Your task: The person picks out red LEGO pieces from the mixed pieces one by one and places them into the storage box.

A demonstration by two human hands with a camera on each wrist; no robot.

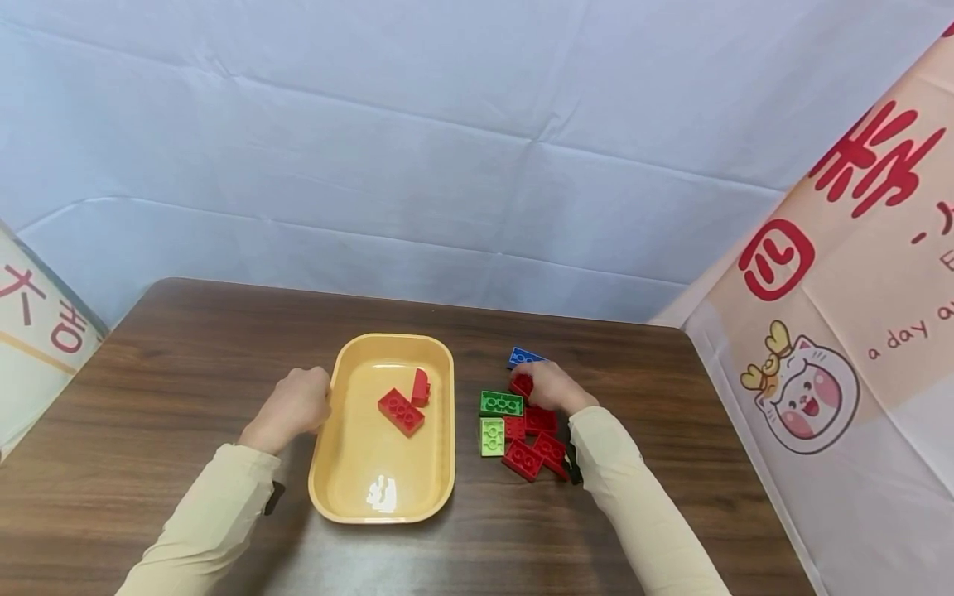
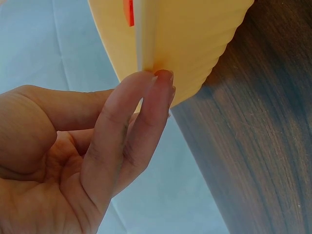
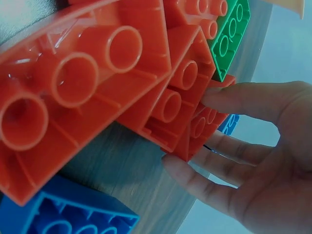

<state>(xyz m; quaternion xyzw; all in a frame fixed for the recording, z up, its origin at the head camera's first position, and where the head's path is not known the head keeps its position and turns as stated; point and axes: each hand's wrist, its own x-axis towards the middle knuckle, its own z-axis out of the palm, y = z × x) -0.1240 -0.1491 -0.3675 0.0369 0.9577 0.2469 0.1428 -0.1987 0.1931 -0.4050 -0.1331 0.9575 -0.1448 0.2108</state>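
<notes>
My left hand (image 1: 294,403) pinches the left rim of a yellow tray (image 1: 322,472) between thumb and fingers; the left wrist view shows the fingertips on its edge. Inside the tray lie a red brick (image 1: 401,412) and a smaller red curved brick (image 1: 421,387). To the tray's right, my right hand (image 1: 553,386) reaches over a group of toy bricks and holds a red brick (image 1: 521,384) at its fingertips. The right wrist view has the thumb and fingers (image 3: 195,183) on either side of this brick, which other red bricks (image 3: 170,105) partly hide.
Beside the right hand are a blue brick (image 1: 525,357), a green brick (image 1: 502,404), a light green brick (image 1: 492,437) and several red bricks (image 1: 522,460). Another blue brick (image 3: 73,214) shows in the right wrist view. A pale cloth wall (image 1: 477,207) stands behind the brown table (image 1: 224,331).
</notes>
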